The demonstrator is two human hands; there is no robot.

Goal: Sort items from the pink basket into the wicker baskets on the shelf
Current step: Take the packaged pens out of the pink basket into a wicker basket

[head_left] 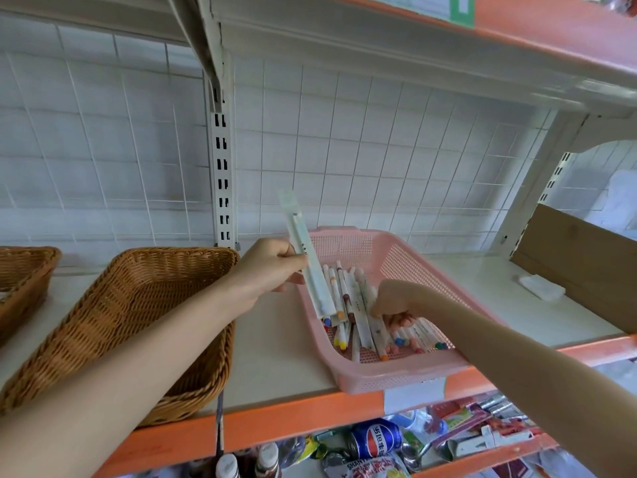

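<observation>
Pink basket (389,381) sits right of centre in the head view, on the pale shelf (286,357) with its near edge over the shelf's orange front lip. Inside it we see a loose heap of pens (348,305) with coloured tips, lying mostly lengthwise.

Our left hand (269,267) is raised at the basket's upper left corner, thumb and fingers pinching a long wrapped pen (303,257). The pen stands tilted, its top against the white wire grid (379,150) behind and its lower end over the heap.

Our right hand (396,298) reaches into the basket from the lower right. Its fingers are bent down onto the pens and touch them, but we cannot tell whether they actually grip one.

Left of the pink basket, near it but apart, lies a big wicker basket (103,339). A second wicker basket (24,270) is cut off at the left edge of the frame.

At the right edge a brown cardboard sheet (579,270) leans on the shelf, with a small white packet (541,287) just in front of it.

Along the bottom of the frame, the lower shelf holds a blue soda can (375,439) among snack packets.
</observation>
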